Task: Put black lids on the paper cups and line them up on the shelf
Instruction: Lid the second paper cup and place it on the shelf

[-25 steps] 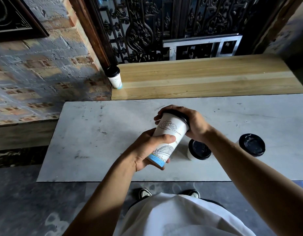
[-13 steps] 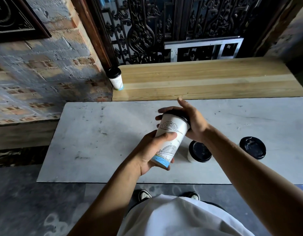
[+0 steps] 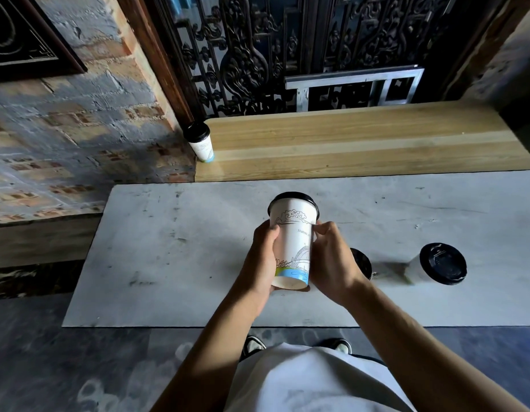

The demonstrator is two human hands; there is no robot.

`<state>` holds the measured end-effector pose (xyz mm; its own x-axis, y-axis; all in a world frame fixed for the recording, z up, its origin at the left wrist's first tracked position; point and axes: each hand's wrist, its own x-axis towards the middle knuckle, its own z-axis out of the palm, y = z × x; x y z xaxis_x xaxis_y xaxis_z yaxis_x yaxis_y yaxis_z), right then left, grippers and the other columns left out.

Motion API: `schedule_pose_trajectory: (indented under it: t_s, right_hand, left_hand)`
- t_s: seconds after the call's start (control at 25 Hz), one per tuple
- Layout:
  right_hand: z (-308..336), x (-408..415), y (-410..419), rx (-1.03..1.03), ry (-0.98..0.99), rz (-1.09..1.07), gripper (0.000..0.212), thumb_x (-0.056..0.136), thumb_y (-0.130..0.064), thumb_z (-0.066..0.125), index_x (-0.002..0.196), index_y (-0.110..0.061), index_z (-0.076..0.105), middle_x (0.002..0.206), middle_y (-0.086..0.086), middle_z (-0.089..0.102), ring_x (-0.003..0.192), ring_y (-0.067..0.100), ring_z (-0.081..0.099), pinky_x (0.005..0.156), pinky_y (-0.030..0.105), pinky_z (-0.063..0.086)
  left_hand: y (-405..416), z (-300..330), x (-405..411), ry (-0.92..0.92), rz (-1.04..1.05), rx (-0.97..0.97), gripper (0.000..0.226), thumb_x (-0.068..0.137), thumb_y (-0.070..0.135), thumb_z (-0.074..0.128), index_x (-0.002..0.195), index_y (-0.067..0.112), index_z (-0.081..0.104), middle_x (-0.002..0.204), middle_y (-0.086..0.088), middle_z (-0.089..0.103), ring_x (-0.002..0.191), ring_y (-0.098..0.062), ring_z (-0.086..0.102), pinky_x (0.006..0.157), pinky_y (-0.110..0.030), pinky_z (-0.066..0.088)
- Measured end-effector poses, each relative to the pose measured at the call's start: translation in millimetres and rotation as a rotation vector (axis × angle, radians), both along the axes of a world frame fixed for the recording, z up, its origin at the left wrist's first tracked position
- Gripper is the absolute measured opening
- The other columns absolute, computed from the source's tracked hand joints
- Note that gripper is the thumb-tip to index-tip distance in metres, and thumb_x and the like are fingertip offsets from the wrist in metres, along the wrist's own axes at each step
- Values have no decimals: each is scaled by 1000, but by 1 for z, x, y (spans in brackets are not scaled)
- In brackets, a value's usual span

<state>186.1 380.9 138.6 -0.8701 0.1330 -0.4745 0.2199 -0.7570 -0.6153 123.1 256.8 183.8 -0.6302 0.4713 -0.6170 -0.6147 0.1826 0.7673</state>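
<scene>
I hold a white paper cup (image 3: 292, 242) with a line drawing and a blue band, lifted above the grey table (image 3: 174, 257). A black lid (image 3: 293, 199) sits on its top. My left hand (image 3: 262, 264) wraps its left side and my right hand (image 3: 332, 260) grips its right side. Behind my right hand a second lidded cup (image 3: 362, 263) is partly hidden. A third lidded cup (image 3: 436, 264) stands further right on the table. One lidded cup (image 3: 200, 144) stands at the left end of the wooden shelf (image 3: 361, 144).
The shelf runs along the back, just beyond the table's far edge, under a dark ornate metal screen (image 3: 287, 49). A brick wall (image 3: 64, 129) closes the left side. My shoes (image 3: 253, 344) show below the table's near edge.
My right hand has come off the lid and dropped to the cup's side. The cup now stands more upright and is held by both hands.
</scene>
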Motion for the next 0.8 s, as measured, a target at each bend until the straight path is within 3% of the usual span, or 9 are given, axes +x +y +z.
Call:
schedule_pose_trajectory:
  t_s: [0.08, 0.16, 0.24, 0.32, 0.4, 0.6, 0.68, 0.8]
  right_hand:
    - [0, 3, 3, -27, -11, -23, 61, 96, -35, 30, 128, 0, 69, 126, 33, 68, 110, 39, 67, 107, 52, 48]
    - [2, 5, 5, -59, -16, -43, 59, 95, -34, 30, 124, -1, 68, 111, 28, 71, 94, 38, 70, 91, 47, 57]
    - [5, 8, 6, -102, 4, -43, 57, 94, -33, 30, 119, 0, 69, 101, 25, 71, 84, 36, 71, 81, 43, 60]
    - [6, 10, 7, -75, -17, -33, 59, 96, -35, 27, 118, -1, 70, 100, 22, 74, 86, 34, 72, 81, 41, 60]
    - [5, 10, 7, -52, -40, -28, 63, 96, -36, 27, 127, 0, 67, 114, 23, 72, 102, 38, 69, 91, 46, 55]
    - [4, 8, 13, -30, -69, -18, 64, 98, -38, 27, 141, -3, 59, 139, 29, 63, 127, 46, 60, 106, 55, 49]
    - [4, 8, 16, -3, -75, 17, 63, 98, -41, 31, 141, -5, 60, 141, 33, 60, 133, 51, 55, 117, 63, 38]
    - [3, 7, 19, 90, -48, 28, 57, 95, -40, 43, 145, -17, 57, 139, 41, 56, 131, 59, 52, 114, 74, 33]
  left_hand:
    - [-7, -2, -4, 353, -193, -239, 49, 99, 61, 38, 139, 36, 51, 122, 0, 73, 105, -23, 70, 70, -31, 58]
    - [-14, -1, -7, 725, -180, -444, 58, 91, 70, 39, 137, 35, 49, 92, 15, 73, 90, -10, 68, 70, -26, 49]
    - [-17, 1, -7, 902, -60, -272, 53, 89, 64, 48, 126, 27, 61, 79, 16, 66, 77, -4, 63, 67, -15, 45]
    - [-17, -2, -5, 950, -83, -76, 44, 88, 53, 59, 120, 24, 69, 96, 9, 63, 86, -11, 64, 69, -13, 49]
    - [-17, -3, -3, 950, -153, -20, 42, 86, 47, 65, 120, 23, 72, 110, -1, 58, 95, -17, 66, 70, -18, 54]
    - [-15, -4, -2, 916, -120, -18, 36, 89, 35, 68, 124, 28, 71, 116, -6, 52, 98, -18, 65, 71, -18, 56]
    - [-17, -3, -4, 965, -127, -41, 37, 91, 24, 66, 127, 31, 69, 117, -8, 50, 102, -17, 62, 73, -19, 57]
    - [-21, -3, -6, 1051, -133, -19, 38, 92, 10, 62, 126, 24, 71, 117, -9, 49, 108, -15, 59, 81, -32, 60]
